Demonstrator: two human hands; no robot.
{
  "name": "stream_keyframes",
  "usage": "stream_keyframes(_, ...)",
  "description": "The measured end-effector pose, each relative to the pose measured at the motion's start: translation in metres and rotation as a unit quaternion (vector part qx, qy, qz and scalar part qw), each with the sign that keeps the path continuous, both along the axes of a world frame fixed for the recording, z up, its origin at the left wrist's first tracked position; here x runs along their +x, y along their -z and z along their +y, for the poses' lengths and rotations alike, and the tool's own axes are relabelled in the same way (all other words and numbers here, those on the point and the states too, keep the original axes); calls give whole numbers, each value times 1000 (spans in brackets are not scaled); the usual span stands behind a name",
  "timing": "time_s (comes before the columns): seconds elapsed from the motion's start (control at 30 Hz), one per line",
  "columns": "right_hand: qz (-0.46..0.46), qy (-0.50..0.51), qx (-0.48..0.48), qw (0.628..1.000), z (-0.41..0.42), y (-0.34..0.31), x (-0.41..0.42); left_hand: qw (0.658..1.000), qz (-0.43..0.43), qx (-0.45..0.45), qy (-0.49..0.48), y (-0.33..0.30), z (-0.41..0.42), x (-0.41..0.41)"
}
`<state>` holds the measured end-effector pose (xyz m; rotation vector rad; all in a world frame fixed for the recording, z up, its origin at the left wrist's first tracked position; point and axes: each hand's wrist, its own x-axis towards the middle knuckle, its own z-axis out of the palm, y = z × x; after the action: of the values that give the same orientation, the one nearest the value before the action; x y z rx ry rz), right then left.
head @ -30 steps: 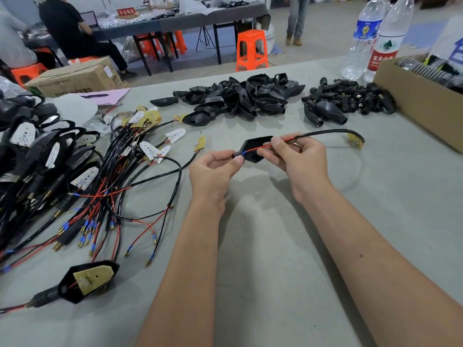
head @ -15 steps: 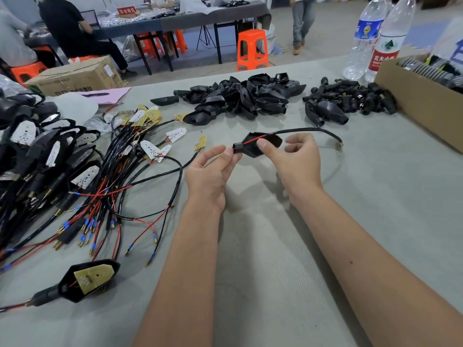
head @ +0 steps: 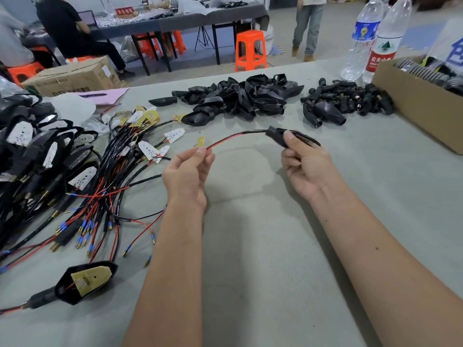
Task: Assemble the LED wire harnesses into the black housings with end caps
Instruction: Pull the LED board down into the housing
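Just above the middle of the frame, the left hand (head: 186,169) pinches the free end of a thin red-and-black wire harness (head: 235,137) between thumb and forefinger, while the right hand (head: 304,160), further right at about the same height, has its thumb and curled fingers closed round a small black moulded plastic housing (head: 276,136); the hands are well apart, with the wire arching between them above the grey felt-covered table (head: 250,246). Holding them this way looks like a means of drawing the lead through the housing's narrow neck; the left hand takes up the slack and the right steadies the shell, so I judge the threading step to be in hand rather than finished.

The wire shows red along most of the visible span and turns to black sheath where it enters the housing; more black cable loops out on the housing's right side. Whether the small LED board has reached the housing cannot be told, since the fingers hide the opening.

Supplies lie within reach, which suits repeated work: a heap of empty black housings (head: 233,98) in the upper middle, a smaller heap of black rubber end caps (head: 348,98) to its right, a tangle of loose harnesses with white and gold boards (head: 105,176) at the left, and one finished housing with its gold board seated (head: 85,281) at the lower left.
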<state>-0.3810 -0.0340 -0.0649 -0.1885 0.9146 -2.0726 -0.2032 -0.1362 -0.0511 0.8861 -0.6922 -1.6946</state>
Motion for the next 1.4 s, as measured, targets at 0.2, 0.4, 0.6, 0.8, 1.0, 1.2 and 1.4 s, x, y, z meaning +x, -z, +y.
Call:
stream_keyframes(0.2, -69, 53, -28, 996, 1, 2, -7, 997, -25, 3, -79, 0, -14, 17)
stream_keyframes(0.4, 52, 60, 25, 997, 5, -2, -14, 984, -117, -27, -133, 2, -22, 27)
stream_keyframes(0.6, 165, 42, 80, 982, 6, -5, -10, 737, -608, -228, -187, 7, -11, 33)
stream_keyframes(0.8, 284, 16, 106, 953, 2, -5, 4, 730, -471, -495, -2, 3, 11, -13)
stream_keyframes(1.0, 300, 5, 93, 949, 4, -8, 5, 791, -383, -456, 137, 18, 24, -34)
stream_keyframes(1.2, 331, 21, 118, 936, 3, -6, 3, 751, -455, -463, 120, 15, 13, -23)
stream_keyframes(1.4, 427, 18, 126, 895, 6, -4, 0, 714, -485, -483, 146, 17, 10, -14)
